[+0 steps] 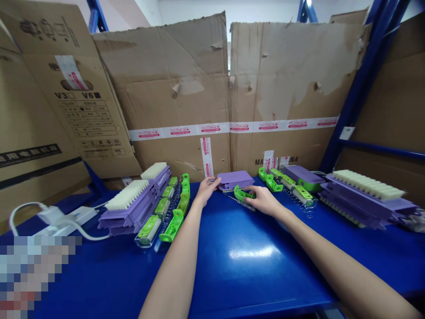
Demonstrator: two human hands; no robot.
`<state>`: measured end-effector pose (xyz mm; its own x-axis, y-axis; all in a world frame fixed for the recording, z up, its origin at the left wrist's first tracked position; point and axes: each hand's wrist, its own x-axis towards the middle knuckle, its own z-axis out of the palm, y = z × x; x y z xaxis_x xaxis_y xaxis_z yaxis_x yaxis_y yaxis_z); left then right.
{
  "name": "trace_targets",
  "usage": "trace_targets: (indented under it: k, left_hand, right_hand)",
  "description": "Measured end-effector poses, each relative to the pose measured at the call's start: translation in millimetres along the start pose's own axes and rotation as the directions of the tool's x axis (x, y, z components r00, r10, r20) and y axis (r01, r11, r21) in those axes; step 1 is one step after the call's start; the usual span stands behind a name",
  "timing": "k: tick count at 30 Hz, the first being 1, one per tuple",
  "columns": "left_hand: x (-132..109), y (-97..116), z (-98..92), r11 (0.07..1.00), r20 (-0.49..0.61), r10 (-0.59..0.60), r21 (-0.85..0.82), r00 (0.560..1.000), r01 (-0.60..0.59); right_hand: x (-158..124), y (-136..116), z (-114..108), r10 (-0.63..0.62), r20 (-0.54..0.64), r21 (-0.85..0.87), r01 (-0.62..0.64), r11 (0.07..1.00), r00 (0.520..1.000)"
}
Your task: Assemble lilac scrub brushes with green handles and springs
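My left hand [208, 189] grips the left end of a purple plastic brush head [236, 178] near the back of the blue table. The piece lies with its flat side up. My right hand [264, 200] is closed on a green plastic bracket [239, 193] just in front of it, with fingers and thumb at the bracket's right end. Below the bracket runs a thin metallic thing [244, 203], too small to make out. The tips of my left fingers are partly hidden by the purple piece.
Purple brush heads with cream bristles [128, 195] are stacked at left, more brush heads [368, 186] at right. Green brackets [172, 225] and clear-cased green parts [148, 229] stand in rows. A white power strip [71, 220] lies far left. Cardboard [172, 97] walls the back.
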<state>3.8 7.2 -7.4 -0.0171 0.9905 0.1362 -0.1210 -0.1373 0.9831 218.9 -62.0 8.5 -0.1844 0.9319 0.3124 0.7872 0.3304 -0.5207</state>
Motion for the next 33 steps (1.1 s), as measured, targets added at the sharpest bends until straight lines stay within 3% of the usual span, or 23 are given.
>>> trace_targets:
  k: [5,8,9,11,13,16,19,25,33]
  left_hand:
    - [0.6,0.2,0.3,1.000,0.019,0.016,0.021,1.000,-0.016]
    - [-3.7,2.6,-2.8,0.972,-0.080,0.131,0.205,0.988,-0.112]
    - [-6.2,3.7,-4.1,0.917,-0.121,0.254,0.345,0.960,-0.199]
    - [-12.0,6.0,-4.8,0.702,-0.095,0.525,0.610,0.846,-0.367]
    - [-17.6,8.1,-1.0,0.449,0.081,0.680,0.740,0.729,-0.501]
    - [-23.6,10.0,13.7,0.139,0.383,0.729,0.728,0.567,-0.671]
    - [-26.4,10.6,29.1,0.023,0.489,0.720,0.693,0.493,-0.721]
    - [-28.6,11.1,26.0,0.010,0.518,0.669,0.711,0.533,-0.703]
    - [-24.9,9.9,22.2,0.015,0.592,0.620,0.646,0.514,-0.763]
  right_hand:
    - [4.9,-7.8,5.3,0.075,-0.190,0.377,0.003,0.926,0.979]
    - [13.2,-13.9,11.8,0.147,-0.257,0.584,0.032,0.811,0.955]
    - [16.6,-16.0,13.6,0.163,-0.276,0.620,0.046,0.783,0.947]
    - [23.7,-20.5,16.2,0.181,-0.315,0.646,0.070,0.760,0.932]
    - [30.1,-25.6,17.6,0.180,-0.341,0.637,0.086,0.766,0.922]
    - [36.8,-34.7,19.9,0.120,-0.359,0.602,0.131,0.788,0.926]
    - [39.6,-43.5,24.3,-0.032,-0.364,0.540,0.239,0.807,0.931]
    - [42.6,-43.7,28.2,-0.149,-0.312,0.542,0.305,0.783,0.938]
    - [45.7,-41.7,13.3,-0.052,-0.123,0.728,0.126,0.673,0.991]
